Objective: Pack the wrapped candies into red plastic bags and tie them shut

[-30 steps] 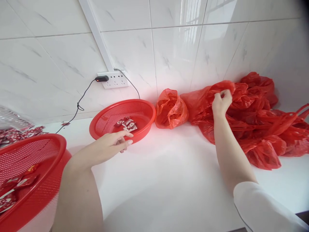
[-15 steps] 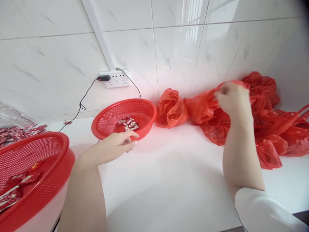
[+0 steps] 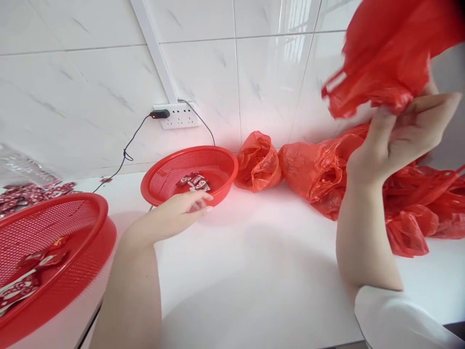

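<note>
My right hand (image 3: 403,128) is raised at the upper right, pinching a thin red plastic bag (image 3: 388,58) between thumb and fingers. The bag hangs in loose folds above the hand, off the table. My left hand (image 3: 183,208) is by the near rim of the round red mesh basket (image 3: 160,167), its fingers loosely bent and apart, with nothing in them. Whether it touches the rim I cannot tell. Inside this basket lie a few small red-and-white wrapped packets (image 3: 198,181).
More red plastic bags (image 3: 312,165) lie bunched along the wall, one bag (image 3: 258,162) beside the basket. At left a larger red basket (image 3: 83,232) holds red packets; more packets (image 3: 32,196) lie behind it. A power strip (image 3: 178,116) with cords is on the tiled wall.
My right hand has risen from the pile of bags, lifting one red plastic bag up and to the right. My left hand has stayed nearly still beside the basket.
</note>
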Demonstrator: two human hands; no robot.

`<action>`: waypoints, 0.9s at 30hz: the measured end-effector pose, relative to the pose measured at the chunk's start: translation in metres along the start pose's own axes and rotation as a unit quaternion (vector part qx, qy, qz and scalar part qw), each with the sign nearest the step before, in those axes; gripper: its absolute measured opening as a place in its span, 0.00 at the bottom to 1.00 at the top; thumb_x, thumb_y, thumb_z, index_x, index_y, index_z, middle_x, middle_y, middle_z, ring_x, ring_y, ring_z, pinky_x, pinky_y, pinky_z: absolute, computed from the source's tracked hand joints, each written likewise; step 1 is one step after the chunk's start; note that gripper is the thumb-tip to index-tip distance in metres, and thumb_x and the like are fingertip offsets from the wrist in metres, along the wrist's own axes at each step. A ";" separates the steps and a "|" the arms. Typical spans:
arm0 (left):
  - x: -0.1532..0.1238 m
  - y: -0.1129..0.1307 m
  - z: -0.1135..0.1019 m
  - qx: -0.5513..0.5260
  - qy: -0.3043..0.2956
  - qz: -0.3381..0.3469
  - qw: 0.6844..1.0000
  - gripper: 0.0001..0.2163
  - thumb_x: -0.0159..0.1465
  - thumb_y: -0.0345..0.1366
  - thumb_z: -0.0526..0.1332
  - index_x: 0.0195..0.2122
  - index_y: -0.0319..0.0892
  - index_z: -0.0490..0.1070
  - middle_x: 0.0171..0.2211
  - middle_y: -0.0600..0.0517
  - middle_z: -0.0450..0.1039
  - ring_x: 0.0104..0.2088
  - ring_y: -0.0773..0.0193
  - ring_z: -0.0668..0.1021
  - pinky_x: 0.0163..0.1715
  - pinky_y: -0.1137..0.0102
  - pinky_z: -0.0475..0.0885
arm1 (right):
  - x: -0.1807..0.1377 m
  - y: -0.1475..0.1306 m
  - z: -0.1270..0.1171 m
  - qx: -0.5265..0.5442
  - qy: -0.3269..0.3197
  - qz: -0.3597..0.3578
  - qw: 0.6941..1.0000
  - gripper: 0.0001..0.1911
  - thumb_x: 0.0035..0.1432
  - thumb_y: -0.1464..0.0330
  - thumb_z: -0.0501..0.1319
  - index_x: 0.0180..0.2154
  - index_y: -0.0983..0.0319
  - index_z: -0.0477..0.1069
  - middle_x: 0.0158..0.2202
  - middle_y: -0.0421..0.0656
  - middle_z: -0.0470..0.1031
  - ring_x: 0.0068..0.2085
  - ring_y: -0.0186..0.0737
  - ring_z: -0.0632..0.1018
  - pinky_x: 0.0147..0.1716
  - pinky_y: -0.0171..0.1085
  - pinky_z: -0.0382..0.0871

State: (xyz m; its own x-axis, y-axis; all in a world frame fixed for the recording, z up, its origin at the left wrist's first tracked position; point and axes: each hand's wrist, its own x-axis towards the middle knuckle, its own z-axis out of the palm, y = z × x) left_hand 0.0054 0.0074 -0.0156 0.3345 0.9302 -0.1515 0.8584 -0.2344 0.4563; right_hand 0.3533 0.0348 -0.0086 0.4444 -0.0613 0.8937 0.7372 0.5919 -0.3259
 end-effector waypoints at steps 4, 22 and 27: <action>0.007 0.009 0.014 -0.115 0.110 0.052 0.986 0.32 0.60 0.51 0.59 0.64 0.53 0.53 0.63 0.47 0.59 0.58 0.51 0.69 0.50 0.60 0.70 | -0.020 -0.035 0.007 0.200 -0.318 0.194 0.906 0.08 0.59 0.66 0.60 0.30 0.59 0.62 0.30 0.40 0.69 0.35 0.38 0.77 0.37 0.39 0.72; -0.004 0.034 0.015 -0.324 0.114 0.091 0.935 0.22 0.61 0.51 0.58 0.55 0.49 0.68 0.48 0.47 0.74 0.44 0.54 0.77 0.37 0.65 0.73 | -0.058 -0.054 0.012 0.218 -0.540 0.274 0.765 0.12 0.60 0.59 0.59 0.40 0.58 0.63 0.32 0.40 0.74 0.32 0.37 0.77 0.30 0.36 0.71; -0.002 0.022 0.015 -0.239 0.124 0.217 0.938 0.24 0.68 0.45 0.42 0.64 0.48 0.56 0.44 0.48 0.77 0.42 0.55 0.77 0.44 0.60 0.70 | -0.063 -0.056 0.015 0.112 -0.423 0.174 0.882 0.09 0.62 0.59 0.57 0.35 0.58 0.65 0.32 0.40 0.73 0.29 0.35 0.75 0.28 0.35 0.68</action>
State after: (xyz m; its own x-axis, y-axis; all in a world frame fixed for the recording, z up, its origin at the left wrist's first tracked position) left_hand 0.0294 -0.0041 -0.0185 0.4598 0.8278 0.3213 0.3708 -0.5078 0.7776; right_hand 0.2763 0.0175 -0.0417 0.0150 0.7212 0.6926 0.4706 0.6061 -0.6413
